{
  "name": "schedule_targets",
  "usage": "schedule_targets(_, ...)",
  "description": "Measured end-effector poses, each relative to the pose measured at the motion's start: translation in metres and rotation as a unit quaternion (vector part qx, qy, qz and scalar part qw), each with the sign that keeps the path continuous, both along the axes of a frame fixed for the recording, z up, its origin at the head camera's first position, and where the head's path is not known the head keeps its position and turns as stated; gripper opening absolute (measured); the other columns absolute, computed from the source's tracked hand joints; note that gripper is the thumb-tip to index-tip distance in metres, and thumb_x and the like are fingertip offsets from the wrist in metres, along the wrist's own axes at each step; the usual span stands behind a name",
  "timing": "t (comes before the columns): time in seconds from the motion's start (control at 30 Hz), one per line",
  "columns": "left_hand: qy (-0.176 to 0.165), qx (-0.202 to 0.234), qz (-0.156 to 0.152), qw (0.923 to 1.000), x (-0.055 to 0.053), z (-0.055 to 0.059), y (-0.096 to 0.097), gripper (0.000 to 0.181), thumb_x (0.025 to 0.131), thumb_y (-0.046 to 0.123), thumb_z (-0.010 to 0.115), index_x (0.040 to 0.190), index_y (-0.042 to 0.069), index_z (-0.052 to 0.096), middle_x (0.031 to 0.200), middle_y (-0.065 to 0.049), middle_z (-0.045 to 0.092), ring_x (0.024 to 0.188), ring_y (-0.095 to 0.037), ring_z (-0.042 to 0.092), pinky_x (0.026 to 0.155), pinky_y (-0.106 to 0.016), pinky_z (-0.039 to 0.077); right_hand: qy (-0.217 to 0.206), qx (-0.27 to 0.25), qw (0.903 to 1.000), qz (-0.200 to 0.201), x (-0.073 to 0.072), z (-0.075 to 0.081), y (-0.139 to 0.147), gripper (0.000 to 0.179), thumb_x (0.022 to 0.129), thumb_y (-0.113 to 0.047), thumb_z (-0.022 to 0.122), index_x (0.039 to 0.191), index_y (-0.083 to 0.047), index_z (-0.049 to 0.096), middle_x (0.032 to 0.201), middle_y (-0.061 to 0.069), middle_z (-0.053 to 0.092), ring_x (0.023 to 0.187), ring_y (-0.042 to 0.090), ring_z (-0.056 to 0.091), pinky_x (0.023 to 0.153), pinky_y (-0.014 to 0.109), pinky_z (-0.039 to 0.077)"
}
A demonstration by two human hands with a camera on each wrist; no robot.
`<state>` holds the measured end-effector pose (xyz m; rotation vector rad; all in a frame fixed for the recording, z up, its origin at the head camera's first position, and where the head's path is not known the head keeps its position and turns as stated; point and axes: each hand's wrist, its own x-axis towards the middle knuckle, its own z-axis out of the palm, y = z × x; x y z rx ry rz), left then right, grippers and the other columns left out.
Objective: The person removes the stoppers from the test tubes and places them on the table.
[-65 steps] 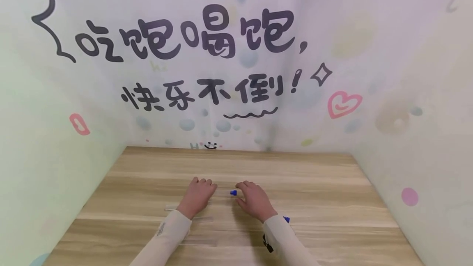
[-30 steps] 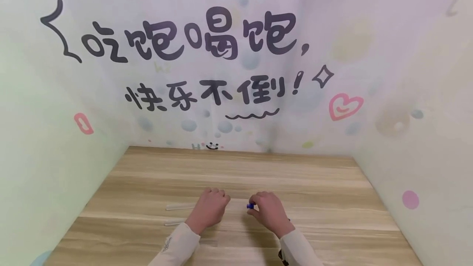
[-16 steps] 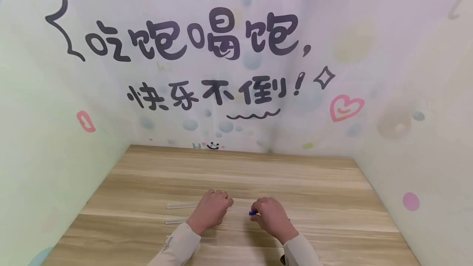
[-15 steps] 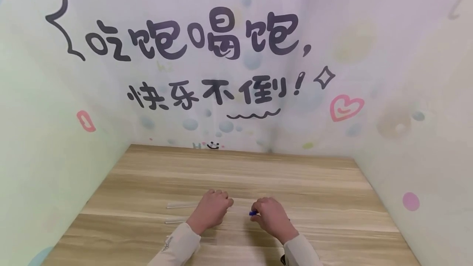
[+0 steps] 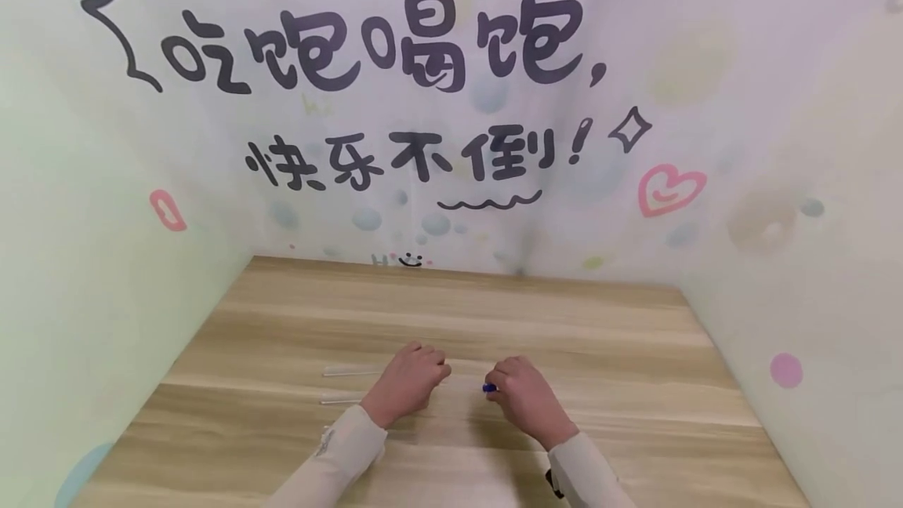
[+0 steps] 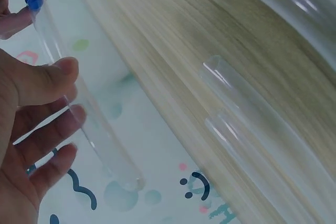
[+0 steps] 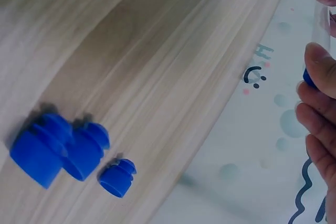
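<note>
My left hand (image 5: 409, 382) pinches a clear test tube (image 6: 107, 140) between thumb and fingers, with its rounded end pointing away in the left wrist view. At the tube's other end, a blue stopper (image 6: 34, 1) sits at the mouth. My right hand (image 5: 529, 402) pinches that stopper between thumb and fingers; in the head view only a bit of blue shows at its fingertips. How deep the stopper sits in the tube cannot be told. Both hands are above the table, and the tube is barely visible in the head view.
More clear test tubes, such as one tube (image 6: 252, 114), lie on the wooden table (image 5: 451, 312), partly behind the left arm. In the right wrist view, blue stoppers (image 7: 39, 153) lie on the tabletop. A printed wall (image 5: 437, 116) rises behind the table's far edge.
The right fingers, looser around the blue stopper at first, now pinch it. Both hands have shifted a little rightward, and the stopper is more covered by the fingers. The head view has tilted slightly.
</note>
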<state>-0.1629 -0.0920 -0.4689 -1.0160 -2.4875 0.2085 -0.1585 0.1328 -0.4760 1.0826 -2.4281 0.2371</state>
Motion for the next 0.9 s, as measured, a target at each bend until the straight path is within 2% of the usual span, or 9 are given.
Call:
schedule_targets(0.2,-0.002,0.026,-0.004,0.9997,-0.001,0.004,-0.001,0.018,0.070,0.001,0.071,0.072,0.018,0.066,0.069,0.006,0.055,0.058,-0.009,0.054,0.048,-0.023,0.042,0.029,-0.015,0.9994,0.012,-0.002,0.002,0.001,0.017,0.067,-0.016,0.083,0.076,-0.012,0.070,0.071,-0.006,0.065,0.070,0.011,0.059,0.072,0.028,0.048)
schedule_targets(0.5,-0.006,0.062,0.004,0.9981,0.002,0.010,-0.003,0.015,0.072,0.005,0.073,0.070,0.017,0.064,0.071,0.005,0.057,0.061,-0.010,0.056,0.045,-0.025,0.043,0.053,-0.091,0.9944,-0.006,-0.005,0.007,0.002,0.022,0.061,-0.017,0.088,0.070,-0.011,0.069,0.066,-0.005,0.067,0.063,0.009,0.056,0.065,0.026,0.049)
schedule_targets(0.77,0.015,0.046,0.012,0.9988,-0.001,0.010,-0.004,0.014,0.072,0.006,0.073,0.074,0.019,0.068,0.073,0.005,0.060,0.061,-0.010,0.057,0.044,-0.024,0.041,0.037,-0.074,0.9964,0.020,-0.008,0.003,0.002,0.019,0.063,-0.015,0.087,0.074,-0.013,0.072,0.073,-0.005,0.069,0.069,0.010,0.061,0.070,0.029,0.051)
schedule_targets(0.9,0.028,0.044,0.011,0.9986,-0.003,0.009,-0.005,0.016,0.072,0.004,0.073,0.073,0.019,0.068,0.071,0.005,0.059,0.060,-0.010,0.057,0.045,-0.023,0.041,0.024,-0.070,0.9972,0.010,-0.010,0.003,0.004,0.019,0.065,-0.015,0.086,0.078,-0.013,0.072,0.075,-0.004,0.070,0.070,0.010,0.063,0.071,0.030,0.052)
